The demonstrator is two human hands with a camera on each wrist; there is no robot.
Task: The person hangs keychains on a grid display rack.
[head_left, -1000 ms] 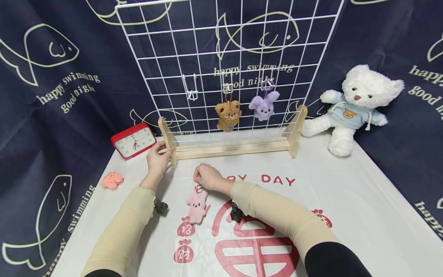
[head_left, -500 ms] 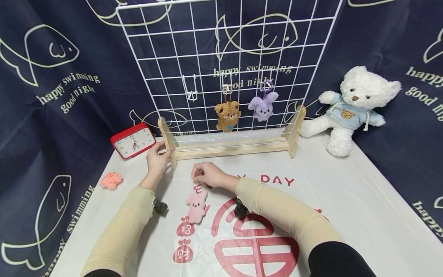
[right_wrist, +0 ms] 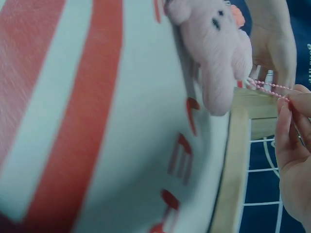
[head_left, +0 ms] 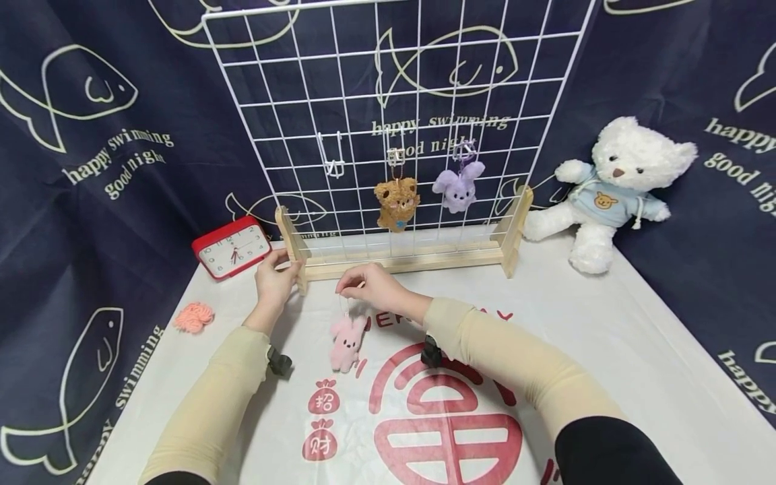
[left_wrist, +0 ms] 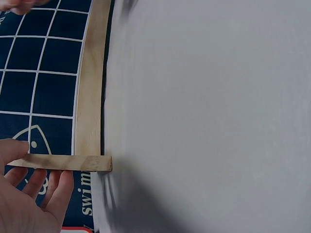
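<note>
My left hand [head_left: 275, 281] grips the left wooden upright [head_left: 293, 244] of a white wire grid rack. In the left wrist view, that upright's edge [left_wrist: 73, 162] lies between the thumb and the other fingers. From my right hand [head_left: 380, 291] hangs a pink plush rabbit keychain [head_left: 347, 343], its pink bead chain [right_wrist: 266, 88] pinched between thumb and fingers. The plush dangles over the tablecloth in front of the rack. On the grid, a brown bear keychain [head_left: 398, 203] and a purple rabbit keychain [head_left: 459, 188] hang from hooks; a white hook [head_left: 334, 167] to their left is bare.
A red alarm clock [head_left: 233, 247] stands left of the rack, close to my left hand. Coral-coloured yarn [head_left: 194, 317] lies at the table's left edge. A white teddy bear [head_left: 612, 192] in a blue top sits right of the rack. Dark fish-print cloth hangs behind.
My right hand has risen and moved toward the rack, lifting the pink plush rabbit keychain off the tablecloth. My left hand stays on the upright.
</note>
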